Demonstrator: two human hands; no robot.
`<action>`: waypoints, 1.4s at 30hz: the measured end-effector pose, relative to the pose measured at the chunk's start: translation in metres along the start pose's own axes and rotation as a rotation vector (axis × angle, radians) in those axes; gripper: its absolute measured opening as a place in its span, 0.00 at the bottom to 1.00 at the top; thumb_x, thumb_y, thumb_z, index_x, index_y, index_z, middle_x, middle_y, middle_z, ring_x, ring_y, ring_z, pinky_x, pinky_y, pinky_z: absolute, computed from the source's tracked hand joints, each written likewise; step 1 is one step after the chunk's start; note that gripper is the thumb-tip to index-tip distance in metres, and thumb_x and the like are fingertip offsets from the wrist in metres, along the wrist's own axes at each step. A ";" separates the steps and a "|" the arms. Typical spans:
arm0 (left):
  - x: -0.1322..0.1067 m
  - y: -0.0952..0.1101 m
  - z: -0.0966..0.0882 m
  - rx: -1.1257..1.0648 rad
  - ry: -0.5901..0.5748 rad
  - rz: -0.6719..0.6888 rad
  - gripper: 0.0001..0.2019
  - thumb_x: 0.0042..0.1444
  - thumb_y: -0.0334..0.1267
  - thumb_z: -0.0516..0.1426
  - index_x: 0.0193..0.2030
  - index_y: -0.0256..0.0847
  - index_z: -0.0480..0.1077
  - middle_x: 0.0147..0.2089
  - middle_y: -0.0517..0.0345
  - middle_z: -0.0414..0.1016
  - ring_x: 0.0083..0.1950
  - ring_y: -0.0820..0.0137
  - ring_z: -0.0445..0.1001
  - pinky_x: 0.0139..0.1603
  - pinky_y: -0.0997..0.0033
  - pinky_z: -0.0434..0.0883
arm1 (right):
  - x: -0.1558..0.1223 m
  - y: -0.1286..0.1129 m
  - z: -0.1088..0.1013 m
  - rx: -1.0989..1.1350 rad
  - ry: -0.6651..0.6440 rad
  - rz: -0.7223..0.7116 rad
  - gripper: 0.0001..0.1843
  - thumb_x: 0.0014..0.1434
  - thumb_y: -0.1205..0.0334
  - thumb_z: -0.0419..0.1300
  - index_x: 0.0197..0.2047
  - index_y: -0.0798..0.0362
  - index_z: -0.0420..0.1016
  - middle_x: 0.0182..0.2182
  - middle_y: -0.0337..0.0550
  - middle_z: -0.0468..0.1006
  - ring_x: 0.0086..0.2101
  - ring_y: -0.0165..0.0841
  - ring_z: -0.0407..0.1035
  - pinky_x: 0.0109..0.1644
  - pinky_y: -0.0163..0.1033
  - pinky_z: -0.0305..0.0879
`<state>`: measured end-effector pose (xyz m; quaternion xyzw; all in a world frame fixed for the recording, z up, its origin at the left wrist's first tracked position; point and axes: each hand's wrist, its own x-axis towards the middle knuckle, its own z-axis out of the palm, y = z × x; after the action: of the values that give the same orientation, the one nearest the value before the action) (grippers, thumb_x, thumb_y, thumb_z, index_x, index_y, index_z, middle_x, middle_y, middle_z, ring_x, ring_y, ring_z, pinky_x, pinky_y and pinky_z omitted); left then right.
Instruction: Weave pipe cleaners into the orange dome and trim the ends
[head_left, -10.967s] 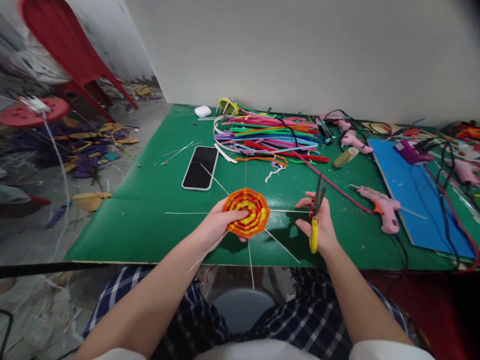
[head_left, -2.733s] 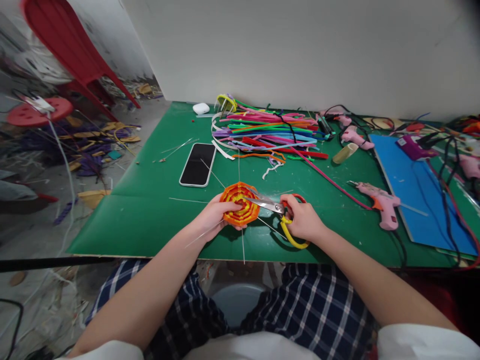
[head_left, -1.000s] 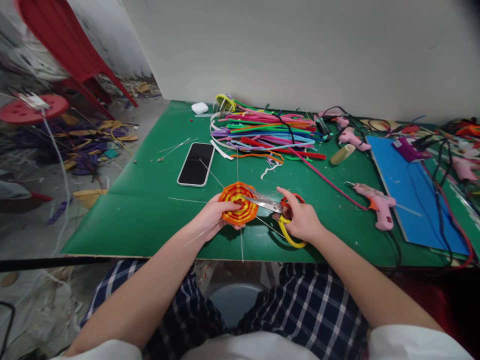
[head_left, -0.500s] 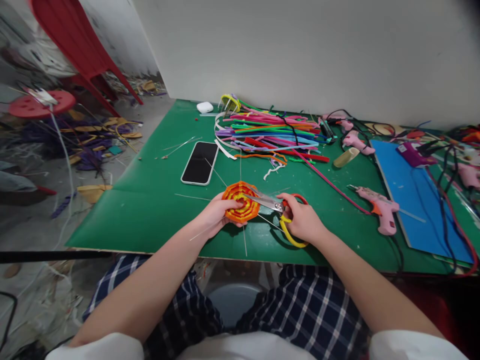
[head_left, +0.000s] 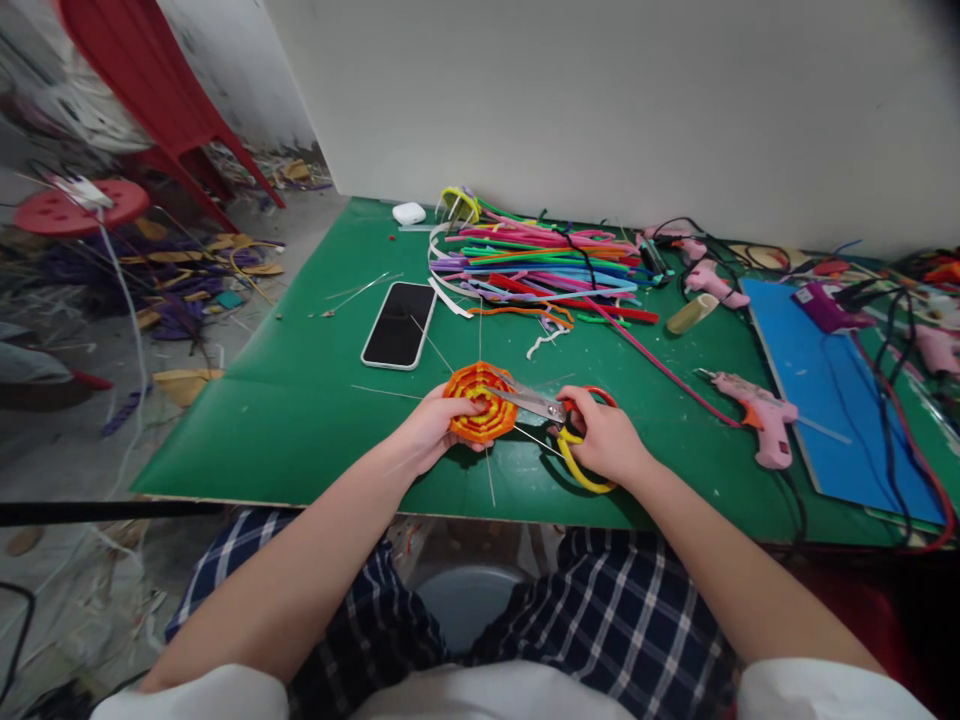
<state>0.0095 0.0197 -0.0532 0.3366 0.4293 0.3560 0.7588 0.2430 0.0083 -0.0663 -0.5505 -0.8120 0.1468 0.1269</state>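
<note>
Pinched in my left hand (head_left: 431, 432) is an orange and yellow woven disc (head_left: 491, 412), ringed like a spiderweb, with thin stiff wires sticking out all round its edge. My thumb lies on its face near the centre and the other fingers are beneath it. My right hand (head_left: 606, 437) grips a pair of scissors (head_left: 541, 405) with one orange and one yellow handle loop. Their blades point left and lie over the right part of the disc. Whether the tips touch it, I cannot tell.
On the green table (head_left: 300, 420) lie a phone (head_left: 399, 325), a heap of coloured pipe cleaners (head_left: 540, 260), a white case (head_left: 409, 213) and a pink glue gun (head_left: 769, 415). A blue board (head_left: 810, 390) with cables is at the right. A red stool (head_left: 82, 208) stands left.
Almost nothing differs. The disc and the scissors have shifted very slightly, and both hands keep their hold.
</note>
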 end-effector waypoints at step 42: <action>0.001 -0.002 0.002 0.000 0.006 -0.012 0.16 0.45 0.27 0.56 0.43 0.33 0.67 0.28 0.51 0.76 0.19 0.69 0.72 0.13 0.77 0.67 | 0.000 0.003 -0.001 -0.279 0.046 -0.074 0.19 0.46 0.66 0.50 0.44 0.55 0.62 0.24 0.41 0.75 0.23 0.32 0.68 0.25 0.33 0.49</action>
<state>0.0122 0.0195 -0.0545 0.3327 0.4335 0.3527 0.7596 0.2461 0.0095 -0.0662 -0.5357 -0.8411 0.0151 0.0731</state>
